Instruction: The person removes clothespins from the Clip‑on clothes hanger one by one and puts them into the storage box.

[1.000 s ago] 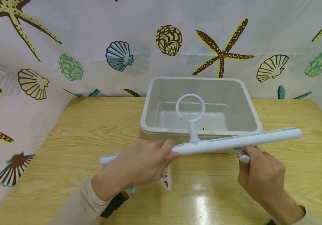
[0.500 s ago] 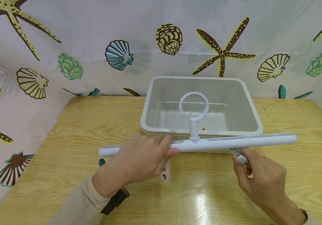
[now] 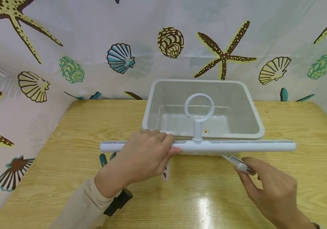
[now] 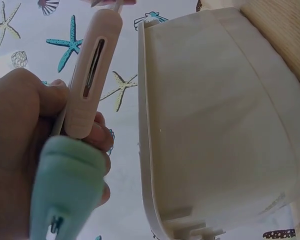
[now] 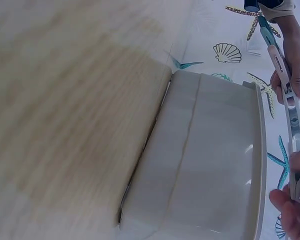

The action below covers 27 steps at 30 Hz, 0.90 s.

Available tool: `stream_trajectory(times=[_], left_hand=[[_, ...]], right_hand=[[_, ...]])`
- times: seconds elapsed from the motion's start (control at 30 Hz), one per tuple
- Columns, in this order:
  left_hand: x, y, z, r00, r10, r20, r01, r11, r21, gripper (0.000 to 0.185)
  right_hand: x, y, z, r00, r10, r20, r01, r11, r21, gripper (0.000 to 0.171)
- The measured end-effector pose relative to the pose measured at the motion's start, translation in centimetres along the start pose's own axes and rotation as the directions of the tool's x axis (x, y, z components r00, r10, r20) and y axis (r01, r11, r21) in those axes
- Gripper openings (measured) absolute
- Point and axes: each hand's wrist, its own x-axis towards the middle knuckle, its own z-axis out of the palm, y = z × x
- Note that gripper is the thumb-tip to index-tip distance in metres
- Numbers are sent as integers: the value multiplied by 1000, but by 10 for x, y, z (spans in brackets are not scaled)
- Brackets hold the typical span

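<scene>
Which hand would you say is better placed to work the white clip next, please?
Probably the right hand: it pinches the white clip beneath the right half of the hanger, while the left hand is occupied gripping the hanger left of its hook.

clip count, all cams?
3 visible: a green clip and a pink clip by the left hand, and a pale grey clip pinched by the right hand. More may be hidden behind the left hand or the hanger.
</scene>
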Motion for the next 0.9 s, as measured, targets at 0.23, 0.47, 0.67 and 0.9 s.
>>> stream_trajectory(times=[0.23,0.47,0.67,0.9], left_hand=[[1,-2,0,999,-17,35,18,999,-27,57],[-2,-3,2,996,-55,73,58,997,-46,50],[-4,-3,5,996,-60,67,64,996,-57,55],[-5,-4,8,997,-54,61,57,997,-58,56]], right_hand=[[6,-2,-4,996,-10,-86,14,999,48,43],[13,-3,-9,998,-30,-54,39,981,189,42],[19,-3,-17,1000,-24,15,20,969,246,40],[25,-2,-19,1000,6,-18,-1,969,249,39]])
